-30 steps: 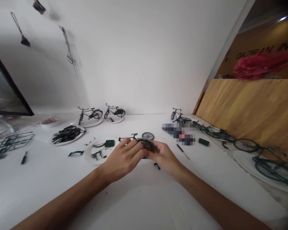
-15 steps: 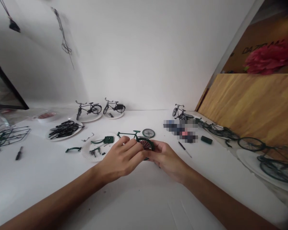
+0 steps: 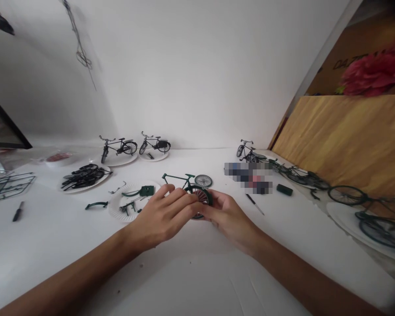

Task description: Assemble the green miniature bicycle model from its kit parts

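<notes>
Green model bicycle (image 3: 178,177), set in from the tabletop's (image 3: 197,164) far edge. Your right hand (image 3: 232,215) pinches the spoked wheel (image 3: 204,195) at its rim; your left hand (image 3: 166,213) curls its fingers over the near side. Press lightly, sparing the spokes, and align wheel with frame.

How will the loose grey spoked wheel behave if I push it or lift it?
The loose grey spoked wheel lies flat on the white tabletop, so it would probably slide, not roll. Its thin, open spokes suggest it is light and may bend. Stood on its narrow rim, it could roll or tip.
</notes>
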